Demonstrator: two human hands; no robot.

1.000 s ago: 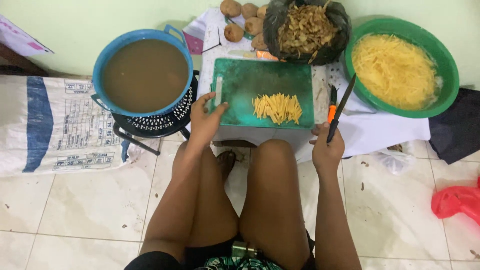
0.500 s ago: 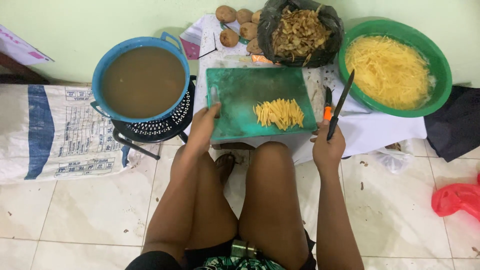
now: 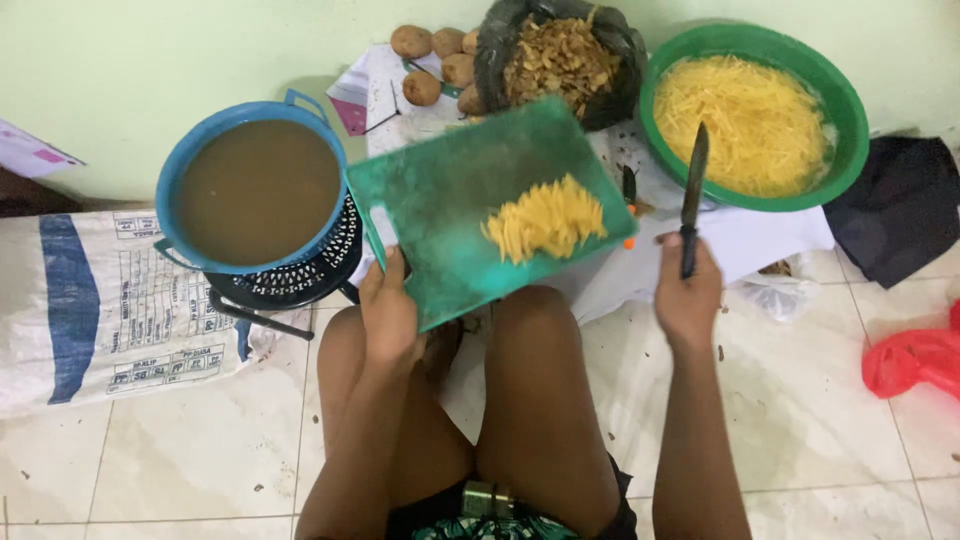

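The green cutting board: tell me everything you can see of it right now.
The green cutting board is a rectangular slab, plastic by its look, its surface scuffed pale. It is lifted and turned at a slant above the person's knees. The left hand holds its near left corner. A pile of yellow potato sticks lies right of its middle. The right hand, apart from it, holds a dark knife.

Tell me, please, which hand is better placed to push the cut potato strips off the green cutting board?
Probably the right hand: it holds the knife free beside the potato strips, while the left hand grips the lifted, tilted cutting board.
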